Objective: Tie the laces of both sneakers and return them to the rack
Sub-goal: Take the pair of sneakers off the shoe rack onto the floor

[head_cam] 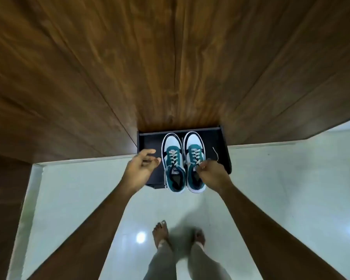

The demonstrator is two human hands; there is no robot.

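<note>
Two teal, white and black sneakers stand side by side, toes pointing away, on a dark pull-out rack shelf (pixel 220 142). The left sneaker (pixel 173 158) has loose cream laces. On the right sneaker (pixel 194 156), my right hand (pixel 210 172) pinches the lace near the tongue, and a lace end (pixel 216 153) trails up to the right over the shelf. My left hand (pixel 141 164) hovers just left of the left sneaker, fingers apart, holding nothing. The heels of both sneakers overhang the shelf's front edge.
Brown wooden cabinet panels (pixel 170 67) rise behind and on both sides of the shelf. A glossy white tiled floor (pixel 281 188) spreads below. My bare feet (pixel 162 233) and grey trouser legs are at the bottom centre.
</note>
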